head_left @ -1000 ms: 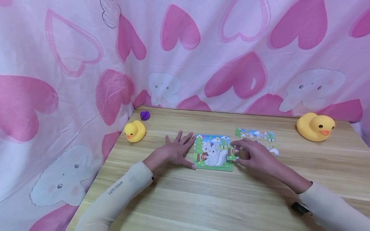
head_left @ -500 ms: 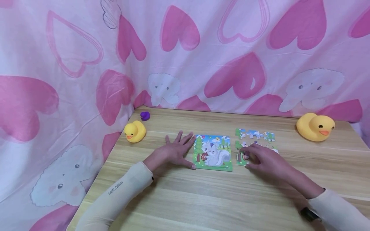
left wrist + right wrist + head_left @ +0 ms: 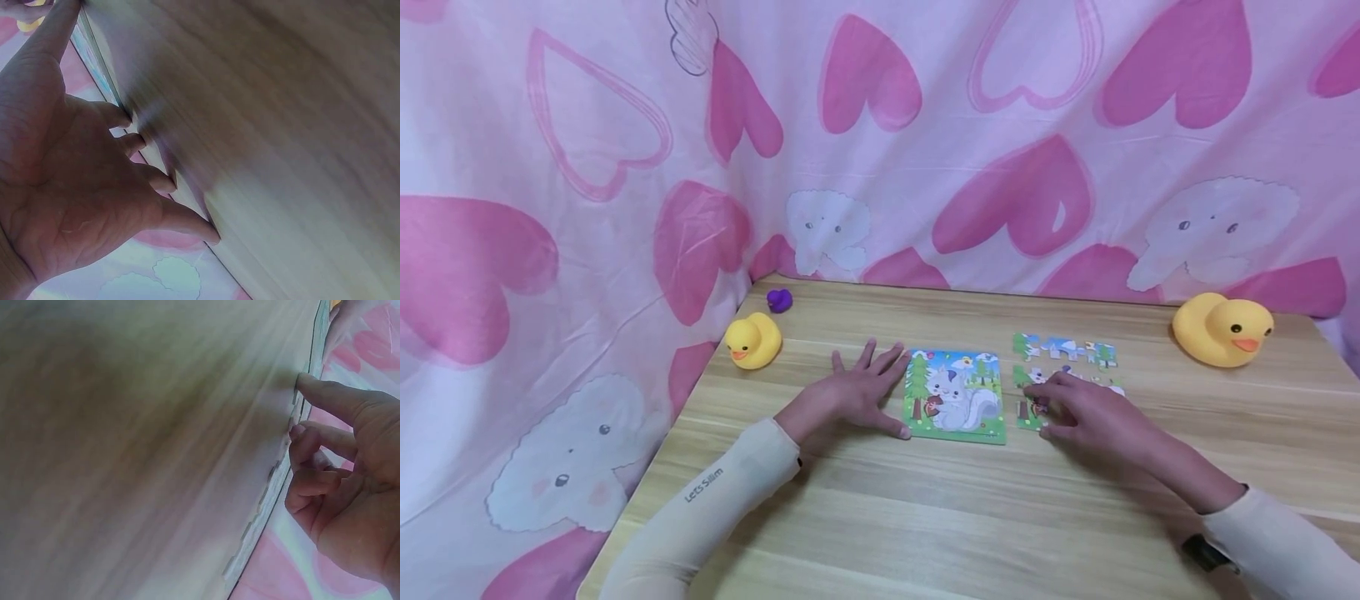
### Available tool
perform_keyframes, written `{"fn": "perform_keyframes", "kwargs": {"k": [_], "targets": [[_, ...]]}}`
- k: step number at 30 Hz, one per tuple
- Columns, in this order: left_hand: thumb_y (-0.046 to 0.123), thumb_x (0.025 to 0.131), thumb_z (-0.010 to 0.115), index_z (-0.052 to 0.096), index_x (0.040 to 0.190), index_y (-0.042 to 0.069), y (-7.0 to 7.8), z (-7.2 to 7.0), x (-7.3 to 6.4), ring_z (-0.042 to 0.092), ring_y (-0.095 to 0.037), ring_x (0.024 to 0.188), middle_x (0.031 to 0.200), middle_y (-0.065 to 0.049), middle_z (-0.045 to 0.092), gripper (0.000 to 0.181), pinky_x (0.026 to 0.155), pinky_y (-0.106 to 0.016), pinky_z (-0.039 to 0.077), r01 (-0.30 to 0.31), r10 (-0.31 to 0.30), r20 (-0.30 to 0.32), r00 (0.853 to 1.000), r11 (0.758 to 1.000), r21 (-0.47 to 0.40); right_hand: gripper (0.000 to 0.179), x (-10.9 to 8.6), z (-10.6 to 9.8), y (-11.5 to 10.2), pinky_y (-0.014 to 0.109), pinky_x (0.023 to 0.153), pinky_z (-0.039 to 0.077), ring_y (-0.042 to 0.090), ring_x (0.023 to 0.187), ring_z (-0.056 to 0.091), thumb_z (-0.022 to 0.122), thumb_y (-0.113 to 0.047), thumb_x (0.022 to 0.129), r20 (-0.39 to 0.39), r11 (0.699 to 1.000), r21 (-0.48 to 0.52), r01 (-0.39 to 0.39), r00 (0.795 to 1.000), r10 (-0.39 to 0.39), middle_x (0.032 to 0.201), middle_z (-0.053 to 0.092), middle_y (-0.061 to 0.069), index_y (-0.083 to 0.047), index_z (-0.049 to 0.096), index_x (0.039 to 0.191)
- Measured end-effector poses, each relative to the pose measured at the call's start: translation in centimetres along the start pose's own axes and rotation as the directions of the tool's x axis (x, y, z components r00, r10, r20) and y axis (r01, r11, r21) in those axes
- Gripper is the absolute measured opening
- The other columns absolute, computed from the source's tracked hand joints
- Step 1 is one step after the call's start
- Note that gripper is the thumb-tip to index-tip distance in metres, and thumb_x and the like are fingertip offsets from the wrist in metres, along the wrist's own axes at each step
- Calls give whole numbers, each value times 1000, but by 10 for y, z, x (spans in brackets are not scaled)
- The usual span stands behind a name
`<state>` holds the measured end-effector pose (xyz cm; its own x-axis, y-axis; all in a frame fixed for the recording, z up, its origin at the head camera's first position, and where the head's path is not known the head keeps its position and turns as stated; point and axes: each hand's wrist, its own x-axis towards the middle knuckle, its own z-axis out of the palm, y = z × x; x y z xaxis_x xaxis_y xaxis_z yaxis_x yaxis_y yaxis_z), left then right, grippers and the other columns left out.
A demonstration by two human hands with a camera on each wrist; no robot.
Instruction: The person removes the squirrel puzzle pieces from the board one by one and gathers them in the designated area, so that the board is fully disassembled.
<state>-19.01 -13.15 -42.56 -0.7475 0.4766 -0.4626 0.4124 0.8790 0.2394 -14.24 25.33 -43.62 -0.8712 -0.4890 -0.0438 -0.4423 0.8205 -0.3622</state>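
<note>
A square picture board (image 3: 958, 396) showing a grey squirrel lies flat mid-table in the head view. My left hand (image 3: 857, 396) rests beside it with fingers spread, thumb and fingertips at the board's left edge. To the right of the board, my right hand (image 3: 1093, 417) pinches a puzzle piece (image 3: 1024, 414) with a brown trunk and green grass, down at table level. Above that piece lie several other puzzle pieces (image 3: 1063, 348) in loose rows, some hidden under the right hand. In the right wrist view, the thumb and index finger (image 3: 328, 397) reach down to the piece edges.
A big yellow duck (image 3: 1221, 329) stands at the back right of the wooden table (image 3: 880, 517). A smaller yellow duck (image 3: 754, 342) and a purple duck (image 3: 780, 301) sit at the left. A pink heart-patterned curtain (image 3: 880, 167) hangs behind.
My right hand has moved the puzzle piece from the board's right edge rightward to the lower left of the loose pieces. My left hand has stayed in place.
</note>
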Motion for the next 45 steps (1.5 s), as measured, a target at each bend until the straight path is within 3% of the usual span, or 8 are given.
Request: {"fn": "perform_keyframes", "kwargs": {"k": [4, 10, 17, 24, 30, 38, 45], "targets": [[84, 81, 69, -5, 171, 33, 1, 0, 2, -17, -40, 165, 180, 9, -16, 128, 117, -87, -6, -14, 14, -6, 1000, 1000, 9, 55, -1, -1, -4, 34, 78, 57, 9, 93, 60, 87, -29, 88, -46, 1000, 19, -12, 999, 13, 122, 68, -2, -22, 69, 139], [84, 80, 70, -6, 171, 32, 0, 1, 4, -17, -40, 165, 180, 8, -15, 129, 116, -88, -6, -19, 19, -12, 1000, 1000, 16, 42, 4, 5, -19, 23, 68, 50, 7, 80, 56, 84, -26, 91, -111, 999, 48, 22, 994, -17, 122, 67, 1, -18, 72, 132], [84, 79, 70, -6, 171, 33, 0, 1, 5, -18, -39, 165, 179, 10, -17, 129, 116, -88, -7, -16, 16, -15, 1000, 1000, 11, 46, 13, 10, -43, 21, 66, 48, 9, 83, 55, 84, -28, 91, -78, 994, 103, 21, 997, -13, 130, 64, 0, -20, 71, 134], [84, 79, 70, -6, 171, 33, -1, 1, 0, -18, -39, 165, 179, 9, -16, 129, 117, -87, -7, 7, -7, -1, 1000, 1000, 1, 52, 25, 20, -65, 21, 63, 46, 4, 70, 52, 84, -25, 91, -34, 986, 160, 42, 999, -37, 134, 63, 0, -20, 67, 140], [84, 80, 69, -5, 171, 34, 0, 0, 0, -17, -39, 165, 180, 10, -15, 127, 117, -87, -6, 9, -9, -9, 1000, 1000, 3, 56, 35, 25, -80, 22, 69, 48, 9, 79, 53, 83, -21, 92, -8, 979, 189, 71, 997, -70, 128, 65, 0, -19, 63, 144], [84, 80, 69, -6, 171, 33, 0, 2, 2, -17, -39, 165, 180, 9, -15, 128, 117, -88, -4, 6, -5, -8, 1000, 1000, 6, 57, 39, 31, -88, 23, 70, 47, 8, 80, 53, 83, -30, 93, 26, 984, 168, 51, 998, -56, 124, 65, -2, -18, 62, 144], [84, 80, 69, -5, 171, 34, 1, 1, 0, -16, -39, 165, 180, 9, -15, 127, 118, -87, -4, 10, -10, -10, 1000, 1000, 15, 57, 42, 34, -89, 23, 70, 46, 8, 80, 53, 82, -28, 93, 24, 988, 147, 41, 999, -45, 119, 65, -3, -17, 62, 144]]}}
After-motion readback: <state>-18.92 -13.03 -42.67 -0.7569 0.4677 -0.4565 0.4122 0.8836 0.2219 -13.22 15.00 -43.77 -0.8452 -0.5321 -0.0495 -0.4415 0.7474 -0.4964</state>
